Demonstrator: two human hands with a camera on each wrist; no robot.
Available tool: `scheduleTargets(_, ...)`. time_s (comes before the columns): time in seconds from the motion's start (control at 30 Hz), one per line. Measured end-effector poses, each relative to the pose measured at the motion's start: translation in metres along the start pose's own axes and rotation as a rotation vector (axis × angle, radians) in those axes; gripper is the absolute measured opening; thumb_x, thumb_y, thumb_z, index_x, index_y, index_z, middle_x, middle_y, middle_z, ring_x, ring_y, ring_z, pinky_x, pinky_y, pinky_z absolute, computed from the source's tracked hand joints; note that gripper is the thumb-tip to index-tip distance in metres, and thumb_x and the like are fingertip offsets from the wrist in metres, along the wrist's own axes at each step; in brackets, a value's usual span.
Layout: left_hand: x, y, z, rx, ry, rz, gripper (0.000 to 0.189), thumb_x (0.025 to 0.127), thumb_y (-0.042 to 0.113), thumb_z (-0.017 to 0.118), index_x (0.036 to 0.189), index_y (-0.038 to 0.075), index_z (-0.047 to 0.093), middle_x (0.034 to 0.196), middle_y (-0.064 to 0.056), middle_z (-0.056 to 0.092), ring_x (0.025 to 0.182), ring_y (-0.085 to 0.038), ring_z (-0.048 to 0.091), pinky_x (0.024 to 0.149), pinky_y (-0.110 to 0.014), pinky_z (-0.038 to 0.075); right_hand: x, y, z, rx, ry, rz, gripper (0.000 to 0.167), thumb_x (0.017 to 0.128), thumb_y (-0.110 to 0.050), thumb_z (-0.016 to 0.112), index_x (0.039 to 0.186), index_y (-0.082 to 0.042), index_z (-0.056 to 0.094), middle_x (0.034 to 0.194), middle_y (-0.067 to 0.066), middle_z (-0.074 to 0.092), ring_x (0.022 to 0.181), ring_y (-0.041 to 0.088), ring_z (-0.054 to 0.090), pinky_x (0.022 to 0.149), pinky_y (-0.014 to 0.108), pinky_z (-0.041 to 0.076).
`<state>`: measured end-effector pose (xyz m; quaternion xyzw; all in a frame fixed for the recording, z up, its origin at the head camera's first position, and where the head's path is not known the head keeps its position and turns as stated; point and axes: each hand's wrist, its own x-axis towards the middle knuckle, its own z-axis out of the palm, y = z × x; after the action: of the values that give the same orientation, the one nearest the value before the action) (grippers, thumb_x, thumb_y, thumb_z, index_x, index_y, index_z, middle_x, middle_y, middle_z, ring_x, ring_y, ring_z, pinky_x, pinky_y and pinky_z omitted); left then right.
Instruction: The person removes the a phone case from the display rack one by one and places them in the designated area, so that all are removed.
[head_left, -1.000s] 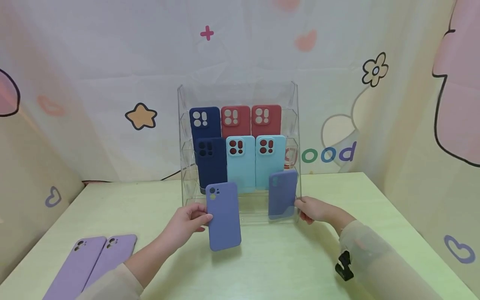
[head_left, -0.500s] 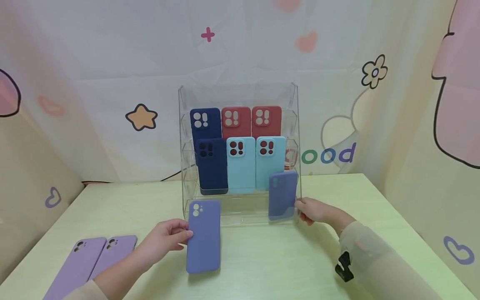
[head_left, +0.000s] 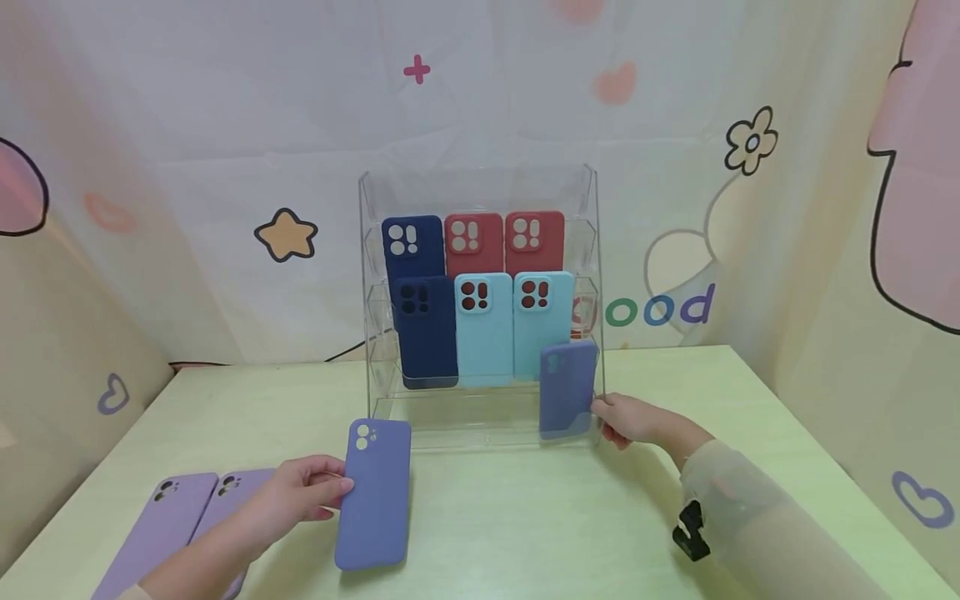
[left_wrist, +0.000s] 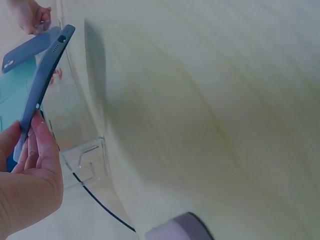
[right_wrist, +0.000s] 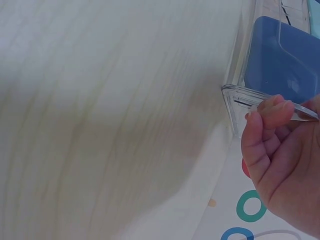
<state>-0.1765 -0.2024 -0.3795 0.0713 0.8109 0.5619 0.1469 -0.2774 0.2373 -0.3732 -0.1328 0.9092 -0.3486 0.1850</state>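
My left hand (head_left: 292, 504) pinches a periwinkle phone case (head_left: 375, 504) by its left edge, thumb on the back. It is held tilted over the table in front of the clear acrylic rack (head_left: 480, 436). In the left wrist view the same case (left_wrist: 46, 75) shows edge-on between thumb and fingers. My right hand (head_left: 633, 421) grips the rack's lower right side; in the right wrist view its fingers (right_wrist: 257, 145) curl at the clear edge. Another periwinkle case (head_left: 566, 396) stands in the rack's bottom tier at the right end, beside that hand.
Higher tiers hold navy cases (head_left: 429, 333), red cases (head_left: 474, 243) and light blue cases (head_left: 483, 333). Two lilac cases (head_left: 161, 525) lie on the table (head_left: 540, 517) at the left, partly behind my left forearm. A printed curtain (head_left: 480, 108) hangs behind the rack.
My left hand has carried the periwinkle case left and down toward me, away from the rack's front. The right hand has stayed at the rack's side.
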Motion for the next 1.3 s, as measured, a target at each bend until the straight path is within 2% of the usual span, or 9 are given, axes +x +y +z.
scheduleTargets(0.37, -0.007, -0.011, -0.015, 0.041, 0.02, -0.075, 0.041, 0.089, 0.025, 0.063, 0.112, -0.009, 0.054, 0.09, -0.006, 0.066, 0.085, -0.022, 0.063, 0.075, -0.039, 0.051, 0.0, -0.001, 0.0, 0.004, -0.003, -0.001, 0.038, 0.097, -0.017, 0.026, 0.07, -0.001, 0.049, 0.055, 0.001, 0.042, 0.049, 0.014, 0.039, 0.055, 0.029, 0.037)
scheduleTargets(0.63, -0.011, -0.021, -0.025, 0.043, 0.006, -0.117, 0.045, 0.09, 0.025, 0.062, 0.114, -0.012, 0.051, 0.092, -0.005, 0.066, 0.085, -0.021, 0.063, 0.075, -0.038, 0.051, 0.001, 0.0, -0.001, 0.013, -0.019, -0.014, 0.037, 0.096, -0.018, 0.027, 0.07, -0.002, 0.049, 0.056, 0.001, 0.042, 0.051, 0.014, 0.04, 0.056, 0.029, 0.038)
scheduleTargets(0.83, -0.013, -0.026, -0.033, 0.06, 0.011, -0.115, 0.05, 0.089, 0.026, 0.063, 0.116, -0.014, 0.05, 0.092, -0.007, 0.067, 0.085, -0.021, 0.063, 0.074, -0.039, 0.052, -0.002, 0.002, -0.004, 0.02, -0.056, -0.054, 0.038, 0.095, -0.02, 0.025, 0.068, -0.004, 0.048, 0.055, -0.001, 0.042, 0.049, 0.011, 0.04, 0.054, 0.028, 0.038)
scheduleTargets(1.0, -0.017, -0.027, -0.038, 0.079, 0.025, -0.113, 0.05, 0.088, 0.026, 0.064, 0.115, -0.014, 0.051, 0.093, -0.007, 0.067, 0.084, -0.021, 0.063, 0.073, -0.038, 0.052, -0.001, 0.004, -0.001, 0.032, -0.02, -0.01, 0.036, 0.095, -0.018, 0.026, 0.072, -0.002, 0.049, 0.056, 0.001, 0.043, 0.05, 0.013, 0.04, 0.056, 0.028, 0.039)
scheduleTargets(1.13, -0.018, -0.029, -0.044, 0.091, 0.023, -0.099, 0.046, 0.089, 0.023, 0.063, 0.113, -0.015, 0.051, 0.092, -0.007, 0.067, 0.083, -0.02, 0.063, 0.071, -0.037, 0.052, 0.0, 0.004, 0.001, 0.028, 0.006, -0.005, 0.035, 0.096, -0.016, 0.027, 0.074, 0.0, 0.048, 0.057, 0.002, 0.043, 0.049, 0.013, 0.04, 0.056, 0.028, 0.039)
scheduleTargets(1.3, -0.021, -0.034, -0.051, 0.096, 0.02, -0.119, 0.047, 0.09, 0.021, 0.062, 0.114, -0.017, 0.049, 0.092, -0.006, 0.067, 0.08, -0.018, 0.062, 0.069, -0.035, 0.051, 0.002, 0.003, 0.001, 0.008, 0.006, 0.001, 0.036, 0.097, -0.017, 0.026, 0.074, 0.0, 0.049, 0.056, 0.001, 0.043, 0.05, 0.013, 0.04, 0.056, 0.028, 0.039)
